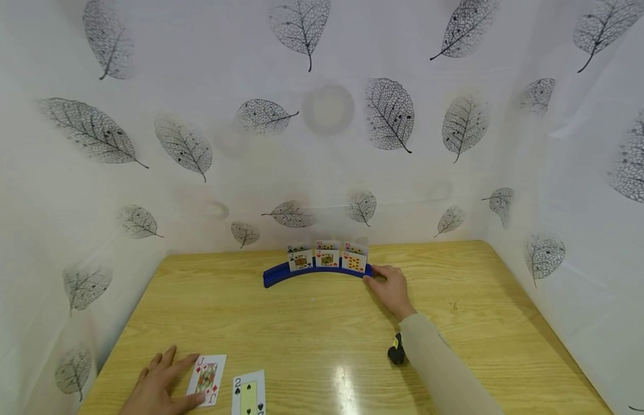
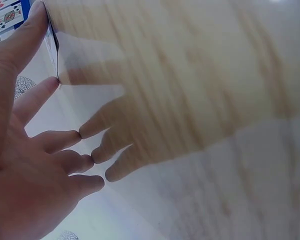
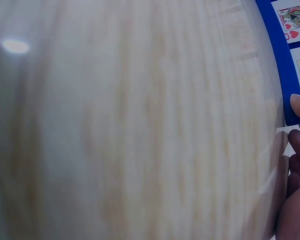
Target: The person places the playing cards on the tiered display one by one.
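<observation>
At the table's front left, my left hand [image 1: 158, 385] spans a jack of diamonds playing card [image 1: 207, 377], thumb and index finger at opposite edges. In the left wrist view that card shows nearly edge-on between the two fingertips, the other fingers spread beside it. My right hand [image 1: 393, 291] grips the right end of a curved blue card holder [image 1: 276, 276], thumb in front; the fingers behind are partly hidden. Two rows of cards stand in the holder. Its front row has a black-suited jack [image 1: 301, 261], a jack of hearts [image 1: 327, 259] and a ten of hearts [image 1: 354, 263].
A two of spades [image 1: 248, 395] lies face up right of the jack of diamonds, cut off by the frame's bottom edge. Beside the right sleeve [image 1: 436, 351] is a small black object [image 1: 396, 350] with a yellow patch. Leaf-printed white cloth [image 1: 322, 167] encloses the table's back and sides.
</observation>
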`<state>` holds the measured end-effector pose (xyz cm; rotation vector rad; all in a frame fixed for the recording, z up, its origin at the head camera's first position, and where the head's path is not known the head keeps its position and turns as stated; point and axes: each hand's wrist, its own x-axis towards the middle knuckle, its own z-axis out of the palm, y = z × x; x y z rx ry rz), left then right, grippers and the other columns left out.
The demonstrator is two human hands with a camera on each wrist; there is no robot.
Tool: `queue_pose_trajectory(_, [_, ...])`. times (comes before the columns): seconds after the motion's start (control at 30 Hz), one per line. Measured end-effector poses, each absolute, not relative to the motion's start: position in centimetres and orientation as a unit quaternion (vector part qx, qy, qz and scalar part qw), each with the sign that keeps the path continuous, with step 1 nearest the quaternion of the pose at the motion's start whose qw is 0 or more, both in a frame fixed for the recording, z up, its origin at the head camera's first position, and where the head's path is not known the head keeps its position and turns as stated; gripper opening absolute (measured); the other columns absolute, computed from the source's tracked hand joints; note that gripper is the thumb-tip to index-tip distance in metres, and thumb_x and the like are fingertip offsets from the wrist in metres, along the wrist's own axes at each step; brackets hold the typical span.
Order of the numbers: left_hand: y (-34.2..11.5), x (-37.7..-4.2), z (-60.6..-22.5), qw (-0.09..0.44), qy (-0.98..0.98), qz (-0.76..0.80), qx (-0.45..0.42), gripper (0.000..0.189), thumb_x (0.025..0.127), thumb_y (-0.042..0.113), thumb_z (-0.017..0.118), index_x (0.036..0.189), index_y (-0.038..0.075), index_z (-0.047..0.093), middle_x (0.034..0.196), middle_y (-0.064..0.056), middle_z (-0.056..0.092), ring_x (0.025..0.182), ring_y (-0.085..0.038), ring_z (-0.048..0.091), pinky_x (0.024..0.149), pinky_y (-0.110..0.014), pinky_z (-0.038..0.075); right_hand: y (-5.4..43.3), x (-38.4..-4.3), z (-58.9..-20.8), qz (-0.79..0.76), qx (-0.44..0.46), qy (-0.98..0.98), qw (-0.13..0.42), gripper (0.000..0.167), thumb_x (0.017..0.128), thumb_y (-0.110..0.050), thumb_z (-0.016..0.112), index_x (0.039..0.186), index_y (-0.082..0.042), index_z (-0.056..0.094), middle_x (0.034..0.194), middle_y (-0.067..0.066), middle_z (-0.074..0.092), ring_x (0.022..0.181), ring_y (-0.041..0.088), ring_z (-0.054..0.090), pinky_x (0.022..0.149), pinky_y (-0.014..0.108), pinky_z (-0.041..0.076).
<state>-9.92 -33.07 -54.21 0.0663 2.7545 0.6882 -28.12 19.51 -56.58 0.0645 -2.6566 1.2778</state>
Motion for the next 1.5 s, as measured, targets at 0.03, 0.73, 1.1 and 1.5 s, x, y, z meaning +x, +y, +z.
queue_pose_trajectory(0.03, [-33.1,-9.9,-54.2,0.15,0.959,0.24,0.024,0.089,0.086,0.059,0.08,0.154,0.008,0.053,0.157,-0.051,0.022,0.14,-0.08,0.015,0.103,-0.093,0.017,19.5,-28.1,-56.6,0.432,0.021,-0.897,0.096,0.044,0.095,-0.021,0.079,0.131,0.002,0.071,0.126,0.02,0.074,0.126,0.041,0.058,0.113,0.059,0.044])
queue_pose_trajectory(0.73, [-32.4,-9.9,-53.7,0.135,0.955,0.262,0.012,0.095,0.079,0.053,0.089,0.151,0.007,0.047,0.155,-0.041,0.041,0.138,-0.064,0.043,0.106,-0.084,0.035,19.6,-28.2,-56.8,0.434,0.032,-0.894,0.102,0.044,0.095,-0.023,0.08,0.131,0.002,0.071,0.124,0.02,0.074,0.122,0.04,0.06,0.109,0.057,0.047])
queue_pose_trajectory(1.1, [-31.0,-9.2,-52.8,0.061,0.957,0.284,0.003,0.067,0.088,0.031,0.087,0.139,0.01,0.049,0.132,-0.021,0.072,0.113,-0.041,0.073,0.095,-0.058,0.059,19.6,-28.2,-56.9,0.43,0.03,-0.896,0.108,0.044,0.095,-0.021,0.08,0.13,0.002,0.072,0.123,0.02,0.074,0.12,0.041,0.061,0.108,0.057,0.047])
queue_pose_trajectory(1.5, [-30.5,-10.5,-51.9,0.086,0.897,0.432,-0.047,0.034,0.098,0.011,0.074,0.131,0.006,0.064,0.114,-0.011,0.08,0.098,-0.005,0.076,0.08,-0.018,0.059,19.6,-28.2,-56.7,0.429,0.026,-0.897,0.102,0.044,0.095,-0.023,0.079,0.131,0.001,0.071,0.125,0.02,0.074,0.122,0.041,0.059,0.11,0.057,0.045])
